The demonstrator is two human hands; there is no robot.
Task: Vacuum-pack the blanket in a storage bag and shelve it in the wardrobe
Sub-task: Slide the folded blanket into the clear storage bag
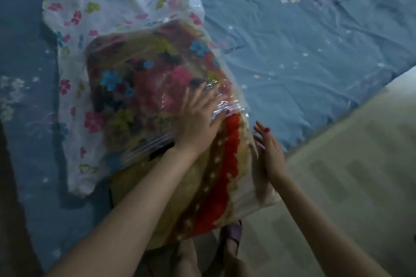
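Plastic bag mouth around blanket

Both flat hands, left and right, on half-bagged blanket.

The picture is dim and bluish, soft and grainy all over. The brightest patch is the pale floor at right; the left edge falls into dark shadow. Small glints of glare sit on the clear flower-printed plastic storage bag. The right hand is motion-blurred.
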